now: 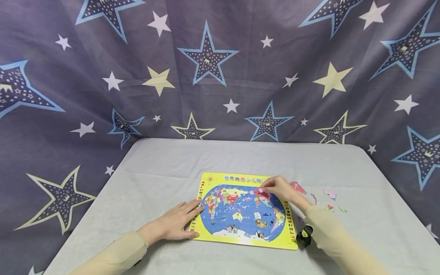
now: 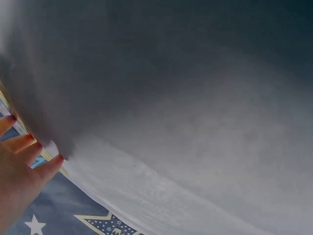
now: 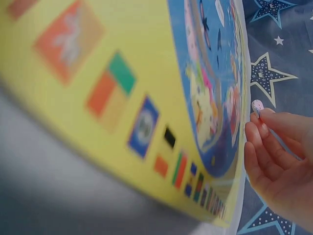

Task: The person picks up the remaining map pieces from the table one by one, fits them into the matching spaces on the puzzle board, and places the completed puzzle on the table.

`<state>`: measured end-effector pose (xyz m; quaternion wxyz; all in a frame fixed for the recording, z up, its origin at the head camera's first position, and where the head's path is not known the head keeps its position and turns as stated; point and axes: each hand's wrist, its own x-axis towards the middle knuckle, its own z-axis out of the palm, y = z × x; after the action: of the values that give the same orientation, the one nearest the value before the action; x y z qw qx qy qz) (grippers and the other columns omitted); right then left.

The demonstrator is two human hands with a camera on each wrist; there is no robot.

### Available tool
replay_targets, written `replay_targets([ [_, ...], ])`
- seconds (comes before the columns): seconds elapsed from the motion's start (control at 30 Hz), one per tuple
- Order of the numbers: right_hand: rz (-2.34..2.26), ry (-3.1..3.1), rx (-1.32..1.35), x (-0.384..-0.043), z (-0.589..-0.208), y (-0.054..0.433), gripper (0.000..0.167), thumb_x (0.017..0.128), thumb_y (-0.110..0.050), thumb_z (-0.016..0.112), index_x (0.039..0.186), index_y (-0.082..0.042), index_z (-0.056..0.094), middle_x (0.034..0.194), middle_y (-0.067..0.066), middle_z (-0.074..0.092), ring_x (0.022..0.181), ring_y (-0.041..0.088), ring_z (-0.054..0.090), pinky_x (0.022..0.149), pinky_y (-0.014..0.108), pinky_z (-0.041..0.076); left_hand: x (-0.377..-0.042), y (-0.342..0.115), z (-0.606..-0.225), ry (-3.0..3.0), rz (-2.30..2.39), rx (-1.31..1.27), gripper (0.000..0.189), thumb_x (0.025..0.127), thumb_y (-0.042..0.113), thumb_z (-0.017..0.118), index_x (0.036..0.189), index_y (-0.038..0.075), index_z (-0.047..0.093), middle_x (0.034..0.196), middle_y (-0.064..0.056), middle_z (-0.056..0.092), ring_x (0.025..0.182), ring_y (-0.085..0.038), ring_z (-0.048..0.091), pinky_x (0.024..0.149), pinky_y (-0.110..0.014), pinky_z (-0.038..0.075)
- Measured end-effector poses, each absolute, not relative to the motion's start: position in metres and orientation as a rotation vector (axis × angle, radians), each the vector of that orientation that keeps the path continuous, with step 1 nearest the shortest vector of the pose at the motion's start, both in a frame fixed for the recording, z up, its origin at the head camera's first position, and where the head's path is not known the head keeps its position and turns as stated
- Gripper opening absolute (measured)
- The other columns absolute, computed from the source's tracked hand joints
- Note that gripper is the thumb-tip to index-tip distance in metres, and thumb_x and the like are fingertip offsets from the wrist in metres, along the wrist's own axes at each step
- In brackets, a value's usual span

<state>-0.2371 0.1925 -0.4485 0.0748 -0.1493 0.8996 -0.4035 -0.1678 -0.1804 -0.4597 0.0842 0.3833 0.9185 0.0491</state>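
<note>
A yellow-bordered world map puzzle board (image 1: 240, 243) with a blue sea lies on the table. At its left edge my left hand (image 1: 173, 222) rests with fingers spread, the fingertips on the border; the left wrist view shows these fingers (image 2: 30, 154) at the edge. Over the board's upper right, my right hand (image 1: 282, 188) pinches a small pink puzzle piece (image 3: 257, 105) between thumb and finger. It is just above the red land area (image 1: 262, 194). Most of that piece is hidden by the fingers.
Right of the board lie several loose puzzle pieces: a red one (image 1: 298, 187), a pink one (image 1: 330, 194), a small red-green one (image 1: 330, 208) and a green one (image 1: 343, 209). A grey cloth covers the table (image 1: 165, 168). A star-patterned curtain (image 1: 220, 99) hangs behind.
</note>
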Motion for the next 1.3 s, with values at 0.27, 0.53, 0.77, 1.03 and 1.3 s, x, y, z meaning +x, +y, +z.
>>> replay_targets([
  [0.27,-1.239,2.684,-0.477,-0.237,-0.449,0.182,0.009,0.081,-0.007,0.062,0.084,-0.005,0.070,0.083,0.004,0.065,0.068,0.011,0.054,0.063,0.025,0.045,-0.168,-0.181,-0.460,2.740,0.156,1.132,0.081,0.080,0.067,0.038,0.140,0.013,0.029,0.146,-0.008,0.020,0.132,-0.023,0.021,0.103,-0.044,0.025],
  [0.53,-1.268,2.684,-0.473,-0.239,-0.453,0.174,0.009,0.080,-0.005,0.062,0.084,-0.003,0.070,0.083,0.006,0.065,0.068,0.010,0.054,0.062,0.023,0.045,-0.168,-0.181,-0.460,2.728,0.150,1.106,0.082,0.080,0.068,0.036,0.141,0.015,0.026,0.147,-0.006,0.016,0.133,-0.020,0.017,0.104,-0.043,0.022],
  [0.77,-1.268,2.685,-0.511,-0.237,-0.455,0.169,0.009,0.081,-0.004,0.061,0.084,-0.001,0.069,0.083,0.008,0.066,0.064,0.009,0.053,0.056,0.022,0.044,-0.168,-0.181,-0.460,2.727,0.152,1.105,0.082,0.079,0.069,0.035,0.141,0.015,0.026,0.147,-0.006,0.017,0.133,-0.020,0.017,0.104,-0.043,0.022],
  [1.03,-1.261,2.699,-0.496,-0.236,-0.454,0.164,0.010,0.080,-0.002,0.061,0.083,0.000,0.069,0.085,0.010,0.066,0.065,0.010,0.055,0.057,0.021,0.045,-0.168,-0.181,-0.460,2.727,0.147,1.091,0.083,0.079,0.070,0.035,0.141,0.016,0.026,0.147,-0.005,0.016,0.133,-0.020,0.017,0.105,-0.042,0.022],
  [1.3,-1.241,2.712,-0.506,-0.235,-0.453,0.160,0.010,0.079,0.000,0.060,0.083,0.000,0.069,0.083,0.009,0.066,0.061,0.010,0.051,0.054,0.022,0.043,-0.167,-0.180,-0.461,2.742,0.142,1.088,0.083,0.078,0.070,0.036,0.140,0.015,0.027,0.147,-0.006,0.017,0.133,-0.020,0.018,0.104,-0.042,0.022],
])
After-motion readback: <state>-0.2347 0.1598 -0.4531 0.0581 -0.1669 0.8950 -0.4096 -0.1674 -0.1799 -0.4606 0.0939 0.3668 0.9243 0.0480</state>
